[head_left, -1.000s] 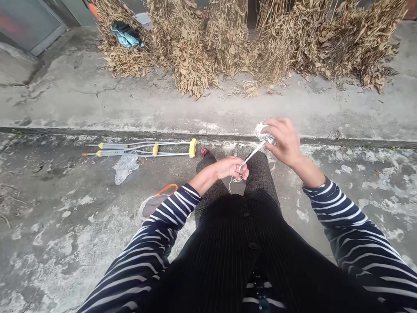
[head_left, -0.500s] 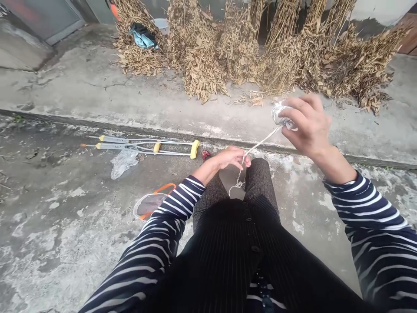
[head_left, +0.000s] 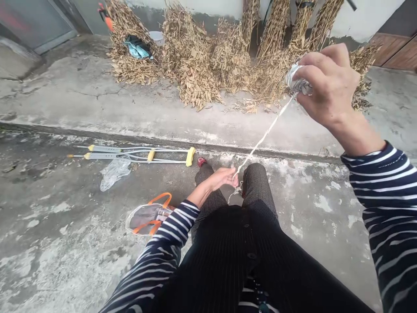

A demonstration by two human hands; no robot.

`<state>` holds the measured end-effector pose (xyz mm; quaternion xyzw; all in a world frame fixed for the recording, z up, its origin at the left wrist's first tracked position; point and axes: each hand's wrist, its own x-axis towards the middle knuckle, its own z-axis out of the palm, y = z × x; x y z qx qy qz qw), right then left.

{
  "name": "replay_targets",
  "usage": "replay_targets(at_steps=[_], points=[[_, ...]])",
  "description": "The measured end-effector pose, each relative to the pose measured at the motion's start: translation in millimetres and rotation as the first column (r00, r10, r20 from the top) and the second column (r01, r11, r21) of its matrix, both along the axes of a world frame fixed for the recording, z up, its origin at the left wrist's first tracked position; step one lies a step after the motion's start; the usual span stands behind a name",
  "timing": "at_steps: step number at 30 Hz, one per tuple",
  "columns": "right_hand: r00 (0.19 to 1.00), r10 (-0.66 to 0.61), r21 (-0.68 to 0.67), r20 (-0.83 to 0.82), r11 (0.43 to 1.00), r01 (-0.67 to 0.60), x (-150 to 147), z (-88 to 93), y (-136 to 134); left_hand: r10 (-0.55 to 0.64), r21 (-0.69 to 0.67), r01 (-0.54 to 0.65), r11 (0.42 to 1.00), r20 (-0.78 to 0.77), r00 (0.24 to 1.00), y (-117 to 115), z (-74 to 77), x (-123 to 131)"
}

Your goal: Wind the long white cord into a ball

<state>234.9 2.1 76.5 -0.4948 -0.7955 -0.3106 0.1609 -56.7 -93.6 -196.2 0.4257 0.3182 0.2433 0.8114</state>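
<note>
And away swings the ball of white cord [head_left: 302, 87], clutched in the right hand's [head_left: 332, 87] curled fingers, appearing farther beyond the concrete ledge's [head_left: 208, 124] front edge than half a second ago, its strand [head_left: 263, 137] stretched longer to the left hand [head_left: 223, 178], fingers closed on it, crutches [head_left: 151, 155] beside that edge.

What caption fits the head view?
Right hand holds a bundle of white cord, its strand stretched down to the left hand.

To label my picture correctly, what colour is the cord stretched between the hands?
The cord is white, best seen in the head view.
</note>
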Motion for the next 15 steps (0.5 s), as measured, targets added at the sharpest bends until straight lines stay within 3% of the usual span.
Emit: replay_targets(at_steps=[4,6,9,12,15], points=[[0.997,-0.059,-0.072,0.048,0.995,0.062,38.0,3.1,14.2,-0.023,0.119,0.039,0.992,-0.138,0.99,17.3,25.6,-50.3],[0.994,-0.105,-0.045,0.042,0.993,0.107,64.7,6.9,21.5,0.072,0.193,-0.03,0.981,-0.215,0.974,44.5,47.3,-77.5],[0.984,-0.177,0.04,-0.005,0.983,0.177,101.7,26.0,22.5,0.29,0.338,-0.2,0.92,-0.243,0.925,103.1,88.7,-103.0],[0.989,-0.144,0.166,-0.027,0.975,0.146,115.5,57.3,1.5,0.512,0.49,-0.333,0.805,-0.294,0.807,169.7,130.7,-91.6],[1.0,0.013,0.294,0.005,0.956,-0.013,97.4,87.2,-34.0,0.661,0.58,-0.426,0.694,-0.282,0.695,218.2,153.5,-40.3]])
